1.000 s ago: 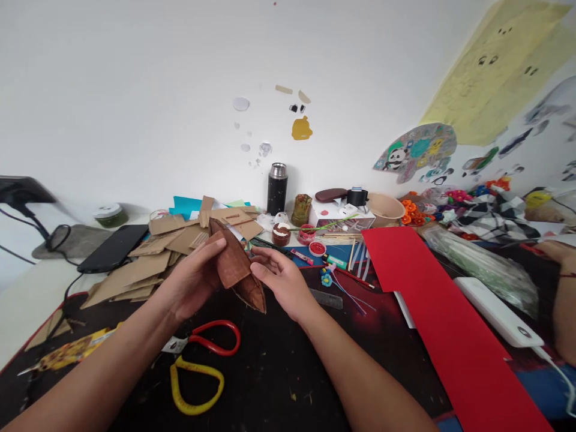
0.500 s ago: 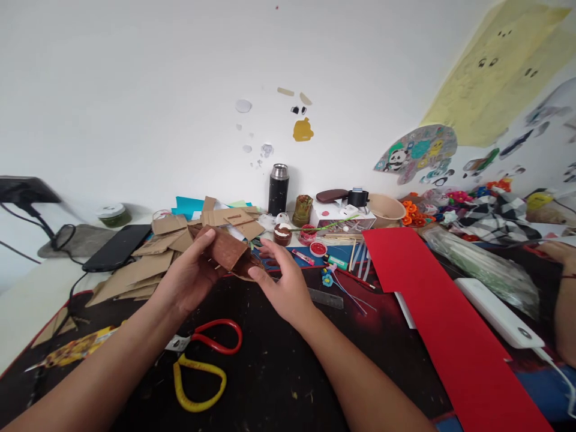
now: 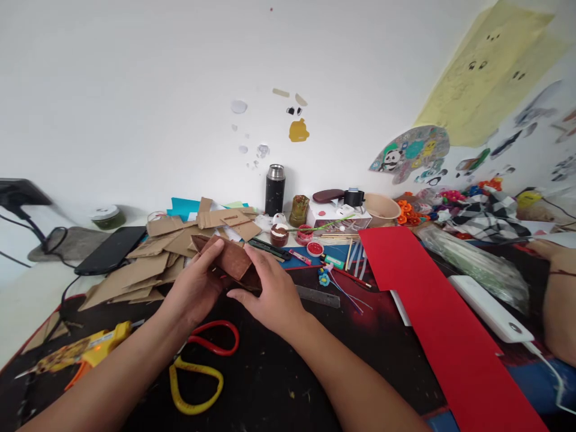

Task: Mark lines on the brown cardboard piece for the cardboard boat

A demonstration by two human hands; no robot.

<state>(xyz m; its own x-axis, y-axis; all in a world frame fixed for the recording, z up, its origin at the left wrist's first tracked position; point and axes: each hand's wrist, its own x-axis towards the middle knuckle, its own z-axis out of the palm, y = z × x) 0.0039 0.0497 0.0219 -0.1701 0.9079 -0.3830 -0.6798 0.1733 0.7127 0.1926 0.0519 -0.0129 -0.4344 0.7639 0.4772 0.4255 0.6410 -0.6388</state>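
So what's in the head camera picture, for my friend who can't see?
Both hands, left hand and right hand, hold a brown cardboard piece over a messy black craft table. Red-and-yellow scissors lie nearby, cardboard scraps left, red paper right.

At centre frame, the left hand (image 3: pixel 191 288) and right hand (image 3: pixel 270 297) cover the lower part of the folded brown cardboard piece (image 3: pixel 227 258). Another person's forearm (image 3: pixel 558 300) is cut off at the right edge. The long red paper sheet (image 3: pixel 432 312) runs out the lower right corner. Labels on the small paint pots (image 3: pixel 310 240) are too small to read.
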